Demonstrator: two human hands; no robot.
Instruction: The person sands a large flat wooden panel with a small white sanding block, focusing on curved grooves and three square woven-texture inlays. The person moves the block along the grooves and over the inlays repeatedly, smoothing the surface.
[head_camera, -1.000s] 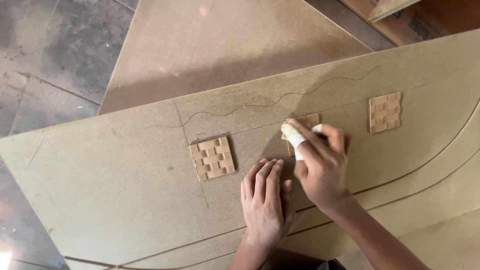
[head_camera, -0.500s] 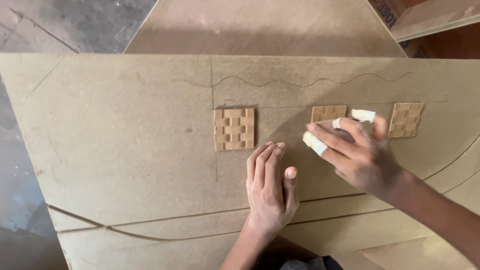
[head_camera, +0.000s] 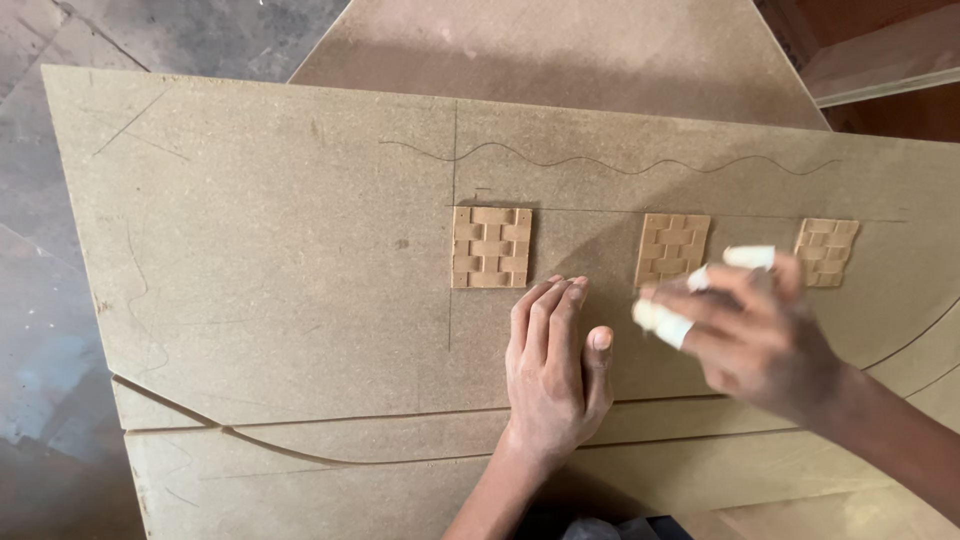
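Large tan fibreboard panel lying flat and filling most of the view, with 3 small basket-weave carved squares in a row along a pencilled line toward its far right part: left square, middle square, right square. Left hand pressed palm-down on the bare board just below the left square, 4 fingers together and straight, thumb set a little apart, fingertips close to the square's near edge but apparently not touching it, nothing clamped. Right hand blurred above the board, between the middle and right squares and slightly nearer the near edge, fingers loosely curled and spread, at least 2 fingertips wrapped in white tape; impossible to tell whether anything is pinched between them, or whether they touch the middle square. Wavy pencil line running beyond the squares toward the far edge, curved routed grooves cutting across the near-left corner and the right side. Second board lying beyond the far edge, grey stone floor off the left edge. Likely handling: panel stiff, broad and probably heavy, dusty and matte rather than slippery, best held down flat-palmed or lifted by 2 opposite edges; squares thin, light and rigid, weave ridges probably prone to chipping, best taken by their side edges with fingertips if loose, though whether glued, laid loose or carved in place cannot be judged.
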